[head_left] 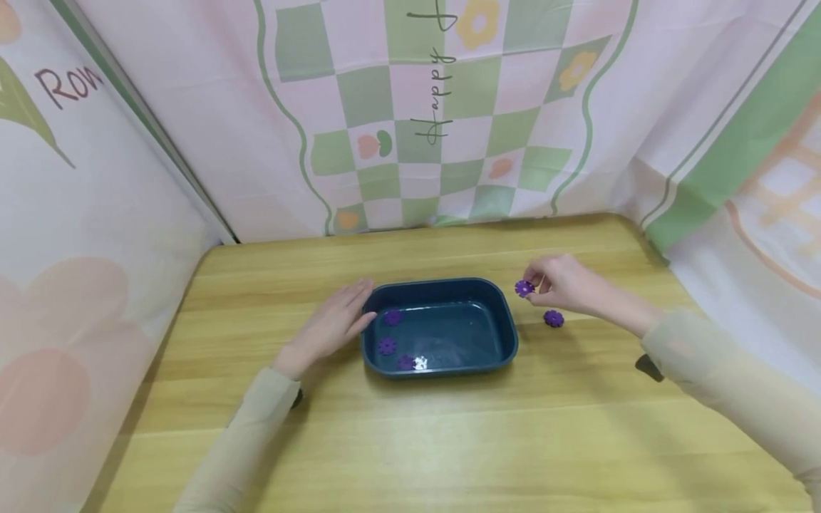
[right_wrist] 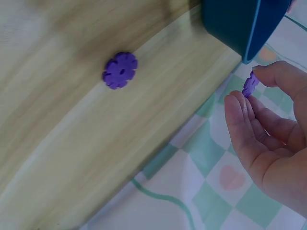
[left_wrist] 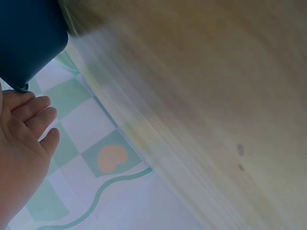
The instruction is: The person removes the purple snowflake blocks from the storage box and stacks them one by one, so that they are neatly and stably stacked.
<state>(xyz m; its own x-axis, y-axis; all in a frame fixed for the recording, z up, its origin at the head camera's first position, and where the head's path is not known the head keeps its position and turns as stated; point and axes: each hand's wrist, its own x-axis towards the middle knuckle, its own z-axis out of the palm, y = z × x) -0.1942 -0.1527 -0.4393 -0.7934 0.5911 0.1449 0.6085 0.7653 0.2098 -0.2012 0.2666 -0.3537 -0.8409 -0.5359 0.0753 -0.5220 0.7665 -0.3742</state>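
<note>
One purple notched disc (head_left: 524,288), pinched in the right hand (head_left: 563,283), wants light pressure; the left hand (head_left: 330,321), fingers together, seemingly steadies the dark-blue tray (head_left: 455,331).

A table with a pale yellow-brown wood-grain top (head_left: 410,449) and rounded far corners spans the lower part of the head view. Behind its far edge hangs a pinkish-white cloth (head_left: 212,142), printed with a green-and-white checkered panel (head_left: 468,92) inside a wavy green outline. Dark handwritten-style lettering (head_left: 433,100) reading "Happy" runs sideways up the panel, near two yellow flower prints (head_left: 578,70). On the left, a white cloth (head_left: 115,221) bears large pale-pink shapes and brown lettering; the cloth on the right (head_left: 718,263) carries a broad green band.
</note>
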